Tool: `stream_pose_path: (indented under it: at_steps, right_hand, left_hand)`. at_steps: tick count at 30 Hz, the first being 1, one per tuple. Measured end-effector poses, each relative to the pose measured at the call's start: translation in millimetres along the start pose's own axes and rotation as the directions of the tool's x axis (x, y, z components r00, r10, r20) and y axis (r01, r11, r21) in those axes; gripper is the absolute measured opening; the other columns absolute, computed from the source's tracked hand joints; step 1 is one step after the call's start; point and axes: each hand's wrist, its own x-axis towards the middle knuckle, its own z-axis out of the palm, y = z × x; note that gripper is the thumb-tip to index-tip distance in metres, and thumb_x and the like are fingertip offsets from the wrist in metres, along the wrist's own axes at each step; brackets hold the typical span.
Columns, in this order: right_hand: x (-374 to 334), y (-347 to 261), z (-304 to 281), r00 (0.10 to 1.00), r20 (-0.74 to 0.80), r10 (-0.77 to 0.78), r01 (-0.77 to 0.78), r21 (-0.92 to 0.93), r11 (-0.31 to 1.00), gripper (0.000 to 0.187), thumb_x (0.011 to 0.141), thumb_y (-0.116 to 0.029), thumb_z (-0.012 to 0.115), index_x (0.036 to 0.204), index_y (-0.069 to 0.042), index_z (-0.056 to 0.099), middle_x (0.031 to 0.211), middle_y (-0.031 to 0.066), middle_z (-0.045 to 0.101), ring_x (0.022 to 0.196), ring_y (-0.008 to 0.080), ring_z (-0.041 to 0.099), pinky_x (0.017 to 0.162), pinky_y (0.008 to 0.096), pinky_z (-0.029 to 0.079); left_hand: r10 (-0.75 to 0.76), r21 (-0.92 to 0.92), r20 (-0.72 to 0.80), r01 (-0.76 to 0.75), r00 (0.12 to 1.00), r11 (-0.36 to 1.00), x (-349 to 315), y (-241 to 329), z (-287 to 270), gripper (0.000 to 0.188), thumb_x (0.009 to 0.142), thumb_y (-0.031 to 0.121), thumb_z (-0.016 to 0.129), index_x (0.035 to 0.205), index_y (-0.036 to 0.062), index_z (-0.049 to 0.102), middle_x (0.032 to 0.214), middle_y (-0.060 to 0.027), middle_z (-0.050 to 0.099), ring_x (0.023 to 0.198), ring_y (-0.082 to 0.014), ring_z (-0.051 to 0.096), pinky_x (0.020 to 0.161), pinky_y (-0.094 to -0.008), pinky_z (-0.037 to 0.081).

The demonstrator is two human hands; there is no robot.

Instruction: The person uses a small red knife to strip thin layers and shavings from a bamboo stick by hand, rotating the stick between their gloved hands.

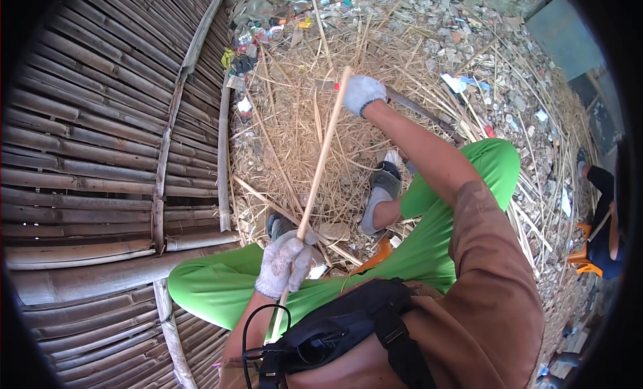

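A long pale bamboo strip (pixel 323 158) runs up and away from my lap, slanting to the right. My left hand (pixel 284 262), in a whitish knitted glove, is closed around its near part above my green trousers. My right hand (pixel 364 94), gloved as well, is a closed fist beside the strip's far end. Out of this fist, to the right, sticks a long dark knife-like tool (pixel 425 112); a small red bit shows at the fist's left side. Whether the right fingers also touch the strip I cannot tell.
Bamboo shavings (pixel 295 114) cover the ground between my feet. A slatted bamboo wall (pixel 94 154) stands close on my left. Rubble and litter (pixel 469 47) lie farther off. At the right edge another person (pixel 606 215) sits by an orange stool (pixel 584 255).
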Motion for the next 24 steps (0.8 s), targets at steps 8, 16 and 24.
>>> stream_pose_path:
  at_steps: [8, 16, 24]
  right_hand:
    - [-31.0, -5.3, 6.4, 0.999, -0.005, 0.043, -0.041, 0.198, 0.979, 0.042, 0.104, -0.041, 0.055, 0.115, -0.008, 0.077, 0.113, 0.0218, 0.079, 0.106, 0.0417, 0.076, 0.095, 0.0546, 0.060]
    - [-133.1, -94.0, -3.5, 0.902, 0.078, -0.425, 0.415, 0.118, 0.902, 0.030, 0.102, -0.038, 0.061, 0.094, -0.010, 0.069, 0.080, 0.0136, 0.073, 0.073, 0.0343, 0.076, 0.061, 0.0528, 0.061]
    - [-166.8, -117.8, 19.9, 0.842, 0.087, -0.533, 0.523, 0.110, 0.845, 0.025, 0.093, -0.034, 0.069, 0.099, -0.010, 0.069, 0.081, 0.0130, 0.075, 0.075, 0.0350, 0.078, 0.063, 0.0525, 0.062]
  left_hand:
    - [-0.031, -0.357, -0.011, 0.025, 0.999, 0.934, 18.8, 1.7, -11.0, 0.039, 0.113, 0.035, 0.058, 0.120, -0.0030, 0.060, 0.070, -0.0023, 0.055, 0.036, -0.0112, 0.043, 0.031, -0.0262, 0.037]
    - [0.014, -0.439, -0.049, -0.034, 0.999, 0.898, 18.7, 1.6, -15.3, 0.032, 0.114, 0.027, 0.055, 0.123, -0.0026, 0.060, 0.073, -0.0023, 0.056, 0.038, -0.0124, 0.046, 0.030, -0.0271, 0.037]
    - [0.041, -0.423, -0.093, -0.077, 0.995, 0.903, 19.3, -1.2, -19.7, 0.034, 0.115, 0.028, 0.055, 0.126, -0.0036, 0.059, 0.072, -0.0016, 0.056, 0.037, -0.0120, 0.045, 0.032, -0.0263, 0.039]
